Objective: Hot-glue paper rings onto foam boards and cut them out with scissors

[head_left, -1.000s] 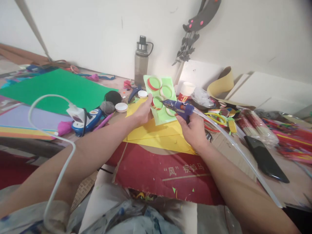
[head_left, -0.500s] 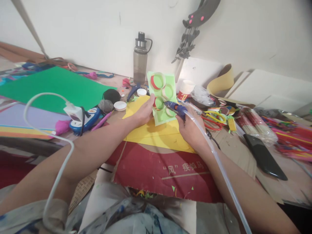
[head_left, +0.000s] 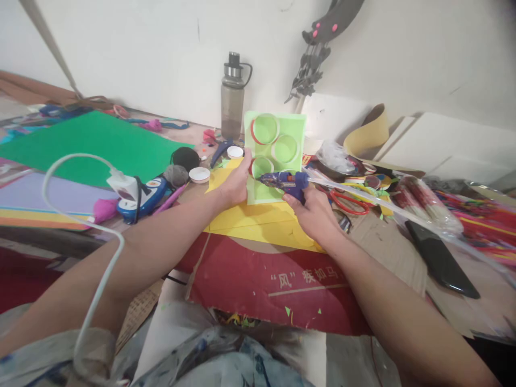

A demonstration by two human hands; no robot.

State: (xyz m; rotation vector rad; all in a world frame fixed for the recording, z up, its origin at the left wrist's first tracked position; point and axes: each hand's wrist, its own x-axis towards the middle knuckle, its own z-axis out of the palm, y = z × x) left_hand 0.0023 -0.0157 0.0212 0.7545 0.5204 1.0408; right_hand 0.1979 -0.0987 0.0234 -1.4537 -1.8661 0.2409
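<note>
My left hand grips the left edge of a light green card, holding it upright above a yellow sheet. Several paper rings stand out from the card, among them a red-edged ring at the top and a white ring right of centre. My right hand is wrapped round a blue glue gun with a long clear glue stick trailing from its back. The gun's nozzle points left, in front of the lower-left ring; whether it touches cannot be seen. The lowest ring is partly hidden behind the gun.
A dark water bottle stands by the wall. On the left are a green sheet, a blue power strip and a white cable. To the right lie red scissors, a black phone-like slab and bagged sticks.
The card has turned to face me more squarely. The glue gun has swung round to point left, and its glue stick now stretches to the right instead of down along my forearm.
</note>
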